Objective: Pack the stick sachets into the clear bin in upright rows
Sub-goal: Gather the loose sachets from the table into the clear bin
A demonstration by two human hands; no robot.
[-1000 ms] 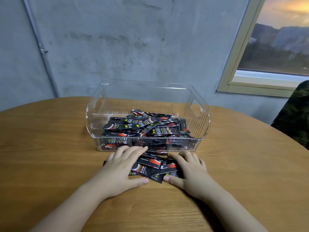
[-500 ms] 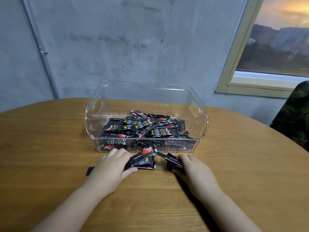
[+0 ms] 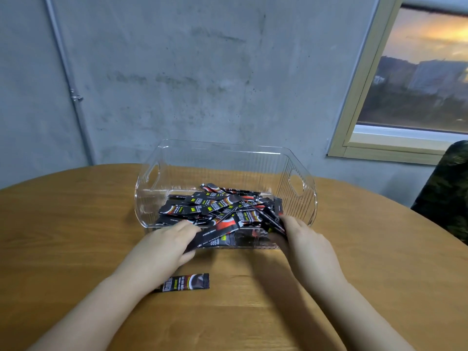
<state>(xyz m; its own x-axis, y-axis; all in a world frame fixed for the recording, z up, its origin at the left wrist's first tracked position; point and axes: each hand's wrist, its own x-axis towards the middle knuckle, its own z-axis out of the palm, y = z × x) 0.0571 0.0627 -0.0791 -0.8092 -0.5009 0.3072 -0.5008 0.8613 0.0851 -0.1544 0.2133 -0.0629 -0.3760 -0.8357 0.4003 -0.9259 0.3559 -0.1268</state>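
From my remote seat I saw the clear bin point(image 3: 301, 188) standing on the round wooden table point(image 3: 63, 224) at about twelve o'clock from the person, its near wall just beyond both hands. A loose heap of black stick sachets point(image 3: 215, 206) lay flat and crisscrossed on the bin's floor, none upright in rows that I could make out.

The left hand point(image 3: 164, 245) was at roughly eleven o'clock against the bin's near wall, its fingers and thumb curled around the end of a bundle of sachets point(image 3: 217, 235) that slanted up toward one o'clock. The right hand point(image 3: 304, 239) was at about one o'clock, its fingers pinching a few more sachets point(image 3: 272, 220) at the bin's near right corner. The two hands were apart, each clamped on its own share of packets. I could not tell whether the held packets were already over the rim or against the outside of the wall.

One single sachet point(image 3: 188, 281) lay flat on the table at about six o'clock from the left hand, partly under the left forearm, well apart from the bin.

At two o'clock a window point(image 3: 415, 79) was set in the grey wall point(image 3: 190, 72).
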